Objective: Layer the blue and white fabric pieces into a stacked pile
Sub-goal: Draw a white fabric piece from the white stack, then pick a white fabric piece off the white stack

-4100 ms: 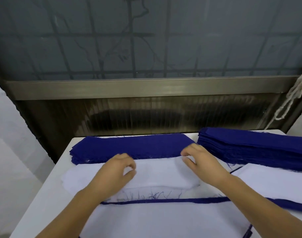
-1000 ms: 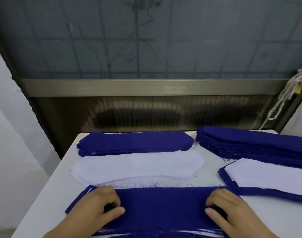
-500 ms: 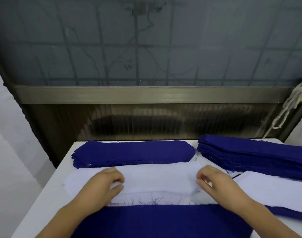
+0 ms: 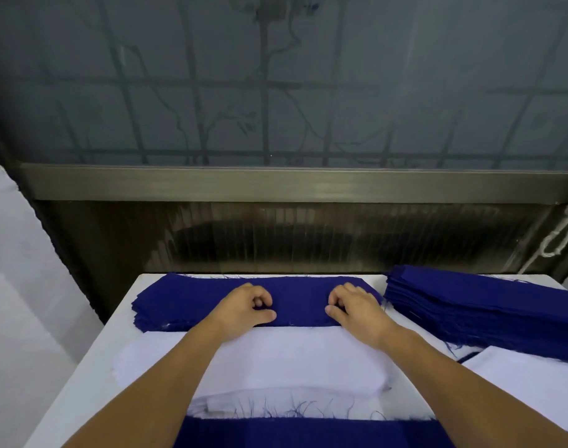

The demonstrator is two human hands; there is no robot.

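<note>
I see both hands out over the table [image 4: 92, 376], reaching to the blue fabric stack [image 4: 185, 302] that lies along its far edge, toward the far left corner. My left hand [image 4: 243, 308] sits on the middle of that stack with its fingers curled under and the thumb stretched along the near edge of the top blue piece; it looks like a pinch on the cloth, though the fingertips hide the contact itself. My right hand [image 4: 357, 307] mirrors it near the stack's right end, fingers curled, thumb pointing inward along the same near edge, seemingly pinching the top blue piece too.

Just nearer than the blue stack, touching its near edge, lies the white fabric stack [image 4: 292, 360]; both forearms cross over it. Nearer still, at the table's near edge, a blue layered pile [image 4: 308, 433] runs out of the bottom of the view, with frayed blue threads along its far edge lying over white cloth.

On the right side of the table, a taller blue stack [image 4: 486, 305] extends to the right edge of the view, standing just beside the one I am handling. Below it, a white piece [image 4: 534, 379] rests on a blue one at the right.

Behind the table runs a metal rail [image 4: 276, 184] under a dim glass panel, and a pale cord [image 4: 563, 234] hangs at the far right.
</note>
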